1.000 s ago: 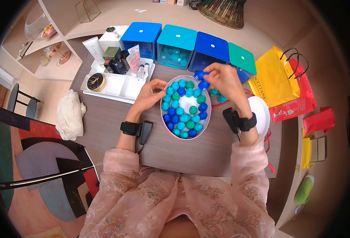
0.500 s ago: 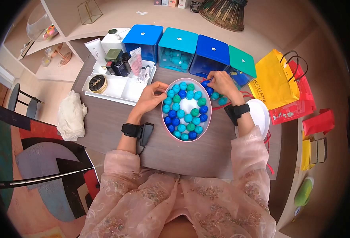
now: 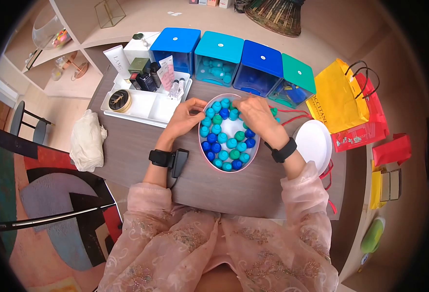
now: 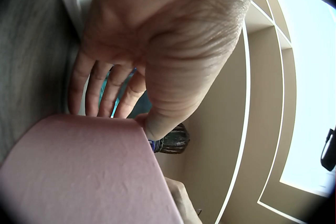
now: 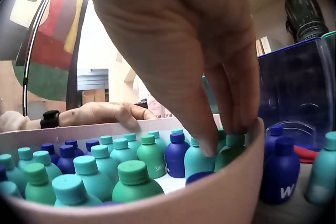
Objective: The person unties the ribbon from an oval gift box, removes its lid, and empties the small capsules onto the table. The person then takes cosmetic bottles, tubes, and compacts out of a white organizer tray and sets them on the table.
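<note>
A pink oval box (image 3: 204, 158) stands on the table, filled with small bottles with light blue, green and dark blue caps. My left hand (image 3: 184, 119) holds its far left rim; the left wrist view shows the thumb at the edge and fingers along the outside wall. Inside the far right end of the box, my right hand (image 3: 257, 116) reaches down. In the right wrist view its fingertips pinch a green bottle (image 5: 231, 153) beside a light blue bottle (image 5: 198, 158). Outside the rim stand a dark blue bottle (image 5: 282, 174) and a light blue bottle (image 5: 321, 169).
Four lidded bins line the back: blue (image 3: 176, 41), light blue (image 3: 219, 46), dark blue (image 3: 263, 58) and green (image 3: 298, 73). A white tray (image 3: 148, 114) of cosmetics is left. A white oval lid (image 3: 314, 146), red ribbon (image 3: 294, 118) and yellow bag (image 3: 331, 100) are right.
My right hand carried two dark blue bottles out past the box's far right rim and let go of them on the table. Now it is back inside the box. The left hand stays put.
</note>
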### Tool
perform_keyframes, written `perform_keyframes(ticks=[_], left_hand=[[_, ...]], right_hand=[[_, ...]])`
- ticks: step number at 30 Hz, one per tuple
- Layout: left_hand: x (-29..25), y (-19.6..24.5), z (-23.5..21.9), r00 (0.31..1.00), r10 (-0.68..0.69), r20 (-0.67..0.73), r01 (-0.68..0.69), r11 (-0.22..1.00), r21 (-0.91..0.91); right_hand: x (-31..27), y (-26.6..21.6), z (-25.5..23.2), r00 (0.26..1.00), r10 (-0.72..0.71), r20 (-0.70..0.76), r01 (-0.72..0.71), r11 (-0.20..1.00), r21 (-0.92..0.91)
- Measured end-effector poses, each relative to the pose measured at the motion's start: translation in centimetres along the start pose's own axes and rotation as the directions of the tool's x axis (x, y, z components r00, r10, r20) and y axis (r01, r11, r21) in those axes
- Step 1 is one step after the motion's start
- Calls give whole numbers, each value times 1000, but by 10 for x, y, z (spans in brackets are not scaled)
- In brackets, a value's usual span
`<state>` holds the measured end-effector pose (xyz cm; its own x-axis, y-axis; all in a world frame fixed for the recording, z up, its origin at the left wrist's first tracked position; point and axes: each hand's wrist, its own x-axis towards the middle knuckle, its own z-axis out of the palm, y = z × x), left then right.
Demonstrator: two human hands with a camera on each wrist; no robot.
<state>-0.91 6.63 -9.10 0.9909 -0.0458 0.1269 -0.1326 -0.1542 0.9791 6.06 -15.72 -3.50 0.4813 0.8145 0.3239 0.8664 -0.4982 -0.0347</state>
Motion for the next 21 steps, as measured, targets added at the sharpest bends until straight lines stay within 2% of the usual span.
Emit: perform_keyframes(ticks=[2, 4, 5, 11, 13, 14, 16, 21], left_hand=[[1, -2, 0, 1000, 21, 3, -21, 1000, -2], [1, -3, 0, 1000, 28, 3, -28, 1000, 2], [1, -4, 0, 999, 36, 0, -36, 999, 8], [1, -3, 0, 1000, 22, 2, -22, 1000, -4], [1, -4, 0, 1000, 22, -1, -22, 1000, -8], [1, -5, 0, 1000, 21, -3, -21, 1000, -12], [1, -5, 0, 1000, 24, -2, -24, 1000, -9], [1, -3, 0, 1000, 19, -4, -19, 1000, 8]], right_hand=[[-6, 0, 4, 1000, -8, -4, 8, 1000, -3], [-9, -1, 8, 983, -77, -169, 81, 997, 17], [-10, -2, 8, 982, -78, -169, 82, 996, 17], [-11, -7, 0, 994, -41, -97, 43, 999, 27], [-9, -7, -5, 994, 28, 109, -32, 999, 31], [-9, -7, -6, 994, 29, 109, -32, 999, 30], [-11, -6, -7, 1000, 9, 4, -9, 991, 132], [-13, -1, -1, 1000, 6, 10, -6, 996, 90]])
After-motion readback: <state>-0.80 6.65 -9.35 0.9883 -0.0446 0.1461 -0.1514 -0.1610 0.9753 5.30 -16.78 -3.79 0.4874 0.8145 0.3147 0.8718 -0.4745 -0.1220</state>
